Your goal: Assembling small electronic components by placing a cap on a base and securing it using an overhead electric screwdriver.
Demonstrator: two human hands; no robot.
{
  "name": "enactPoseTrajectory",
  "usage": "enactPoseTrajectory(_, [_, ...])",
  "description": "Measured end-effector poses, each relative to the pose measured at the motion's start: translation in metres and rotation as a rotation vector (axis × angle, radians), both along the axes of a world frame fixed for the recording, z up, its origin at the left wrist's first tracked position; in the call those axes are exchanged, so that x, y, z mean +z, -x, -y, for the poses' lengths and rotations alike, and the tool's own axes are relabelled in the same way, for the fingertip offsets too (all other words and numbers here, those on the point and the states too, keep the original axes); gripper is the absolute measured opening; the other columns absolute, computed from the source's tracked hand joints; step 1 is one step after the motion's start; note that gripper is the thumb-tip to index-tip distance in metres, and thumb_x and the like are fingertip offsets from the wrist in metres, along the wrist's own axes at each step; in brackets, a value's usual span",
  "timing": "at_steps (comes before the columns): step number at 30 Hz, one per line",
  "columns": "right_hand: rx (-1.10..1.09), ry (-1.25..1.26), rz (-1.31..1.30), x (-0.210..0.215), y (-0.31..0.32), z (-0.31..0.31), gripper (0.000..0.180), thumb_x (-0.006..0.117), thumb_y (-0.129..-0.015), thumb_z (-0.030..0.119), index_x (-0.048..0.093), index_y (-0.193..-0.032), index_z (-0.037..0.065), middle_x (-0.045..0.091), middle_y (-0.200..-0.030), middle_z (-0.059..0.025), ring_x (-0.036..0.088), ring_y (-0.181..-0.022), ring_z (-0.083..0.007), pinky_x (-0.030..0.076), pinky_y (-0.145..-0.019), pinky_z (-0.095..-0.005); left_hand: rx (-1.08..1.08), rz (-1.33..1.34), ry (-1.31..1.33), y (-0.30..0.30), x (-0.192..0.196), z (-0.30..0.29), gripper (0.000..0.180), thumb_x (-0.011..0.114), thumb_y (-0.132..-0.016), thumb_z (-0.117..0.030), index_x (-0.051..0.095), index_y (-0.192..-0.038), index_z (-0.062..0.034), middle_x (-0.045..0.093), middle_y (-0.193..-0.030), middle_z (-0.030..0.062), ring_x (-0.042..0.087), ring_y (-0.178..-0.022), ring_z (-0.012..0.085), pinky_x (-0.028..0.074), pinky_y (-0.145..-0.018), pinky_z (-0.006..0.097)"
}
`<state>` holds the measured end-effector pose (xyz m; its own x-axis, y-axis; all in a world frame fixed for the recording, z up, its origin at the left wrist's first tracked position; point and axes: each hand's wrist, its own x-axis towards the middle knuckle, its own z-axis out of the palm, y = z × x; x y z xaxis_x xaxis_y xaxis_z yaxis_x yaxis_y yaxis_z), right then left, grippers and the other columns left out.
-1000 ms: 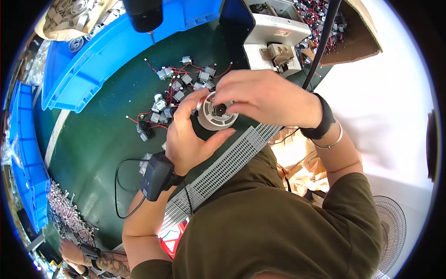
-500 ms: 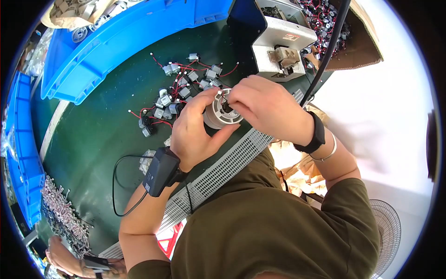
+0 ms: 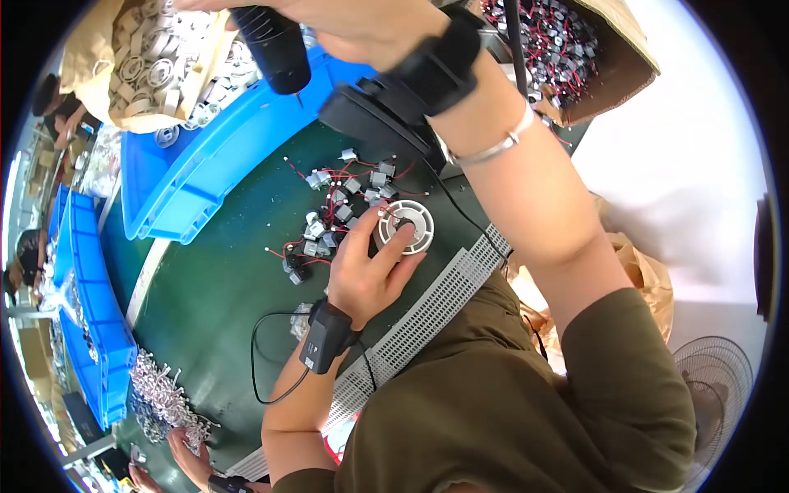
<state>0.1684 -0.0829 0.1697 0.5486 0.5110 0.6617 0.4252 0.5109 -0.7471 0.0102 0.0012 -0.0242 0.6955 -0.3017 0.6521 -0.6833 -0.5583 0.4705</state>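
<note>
My left hand (image 3: 362, 275) is closed on a white round plastic housing (image 3: 428, 228) standing on the green work surface. Its fingers reach over the near rim and into the middle, where a dark part with thin red wire sits. My right hand (image 3: 362, 29) is raised at the top edge, partly cut off by the frame. It grips a black power screwdriver (image 3: 275, 51), whose thin tip points down over the blue bin's edge. Just beyond the housing lies a loose heap of small silver motors (image 3: 341, 212) with red wires and white plugs.
Long blue bins (image 3: 222, 156) stand at the back and left. A paper bag (image 3: 94, 66) holds white plastic rings; a cardboard box (image 3: 612, 99) holds more motors. A perforated metal strip (image 3: 427, 308) edges the surface. Another person's hand (image 3: 189, 460) is beside piled white-tipped leads (image 3: 168, 398).
My right hand has left the housing and moved up and left, now holding the power screwdriver. My left hand keeps the housing, its fingers now over the top. The view has shifted.
</note>
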Motion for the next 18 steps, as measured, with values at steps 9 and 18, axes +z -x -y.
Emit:
enactPoseTrajectory(9, [-0.453, -0.069, -0.038, -0.01, 0.053, 0.108, 0.036, 0.066, -0.078, 0.007, 0.048, -0.107, -0.006, 0.057, -0.067, -0.0076, 0.058, -0.055, -0.0169, 0.047, -0.053, -0.0268, -0.001, -0.042, 0.031, -0.002, 0.004, -0.007, 0.04, 0.079, -0.065, -0.006, 0.066, -0.102, -0.0049, 0.054, -0.117, 0.0233, 0.06, -0.097, 0.0352, 0.053, -0.079, 0.037])
enactPoseTrajectory(18, [-0.413, -0.238, -0.012, -0.074, 0.036, 0.143, 0.037, 0.063, -0.076, -0.004, 0.049, -0.11, -0.004, 0.058, -0.075, -0.0059, 0.057, -0.057, -0.0141, 0.046, -0.054, -0.0255, 0.025, -0.044, 0.017, -0.001, -0.009, -0.014, 0.042, 0.079, -0.06, -0.004, 0.067, -0.1, -0.0039, 0.053, -0.116, 0.0229, 0.058, -0.101, 0.0349, 0.051, -0.083, 0.038])
